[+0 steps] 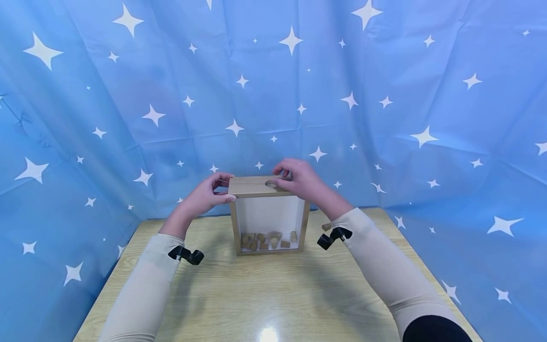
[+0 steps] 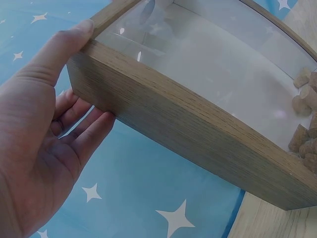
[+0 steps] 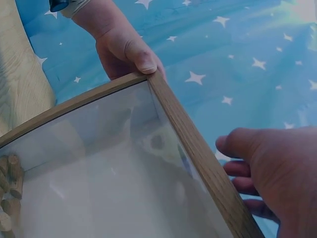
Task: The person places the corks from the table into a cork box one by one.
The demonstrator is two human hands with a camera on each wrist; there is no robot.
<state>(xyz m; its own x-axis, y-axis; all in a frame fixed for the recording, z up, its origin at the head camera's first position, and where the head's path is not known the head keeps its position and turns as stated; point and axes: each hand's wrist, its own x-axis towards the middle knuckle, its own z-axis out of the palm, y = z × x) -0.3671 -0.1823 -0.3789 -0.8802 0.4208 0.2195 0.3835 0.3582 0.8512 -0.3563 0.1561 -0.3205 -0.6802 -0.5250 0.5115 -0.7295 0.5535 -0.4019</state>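
A wooden box (image 1: 252, 188) with a clear front stands upright on the table, and a round hole (image 1: 270, 183) opens in its top. Several corks (image 1: 263, 246) lie on its floor behind the clear pane. My left hand (image 1: 202, 195) grips the box's upper left corner; in the left wrist view the thumb presses the front edge and the fingers lie round the back. Over the right part of the top is my right hand (image 1: 300, 179), its thumb beside the hole. The right wrist view shows its fingers (image 3: 242, 168) relaxed along the top edge, nothing seen in them.
One loose cork (image 1: 326, 227) lies on the wooden table (image 1: 256, 294) right of the box, near my right wrist. A blue curtain (image 1: 265, 95) with white stars hangs behind the table and along its sides. Small black camera mounts (image 1: 186, 255) sit on both sleeves.
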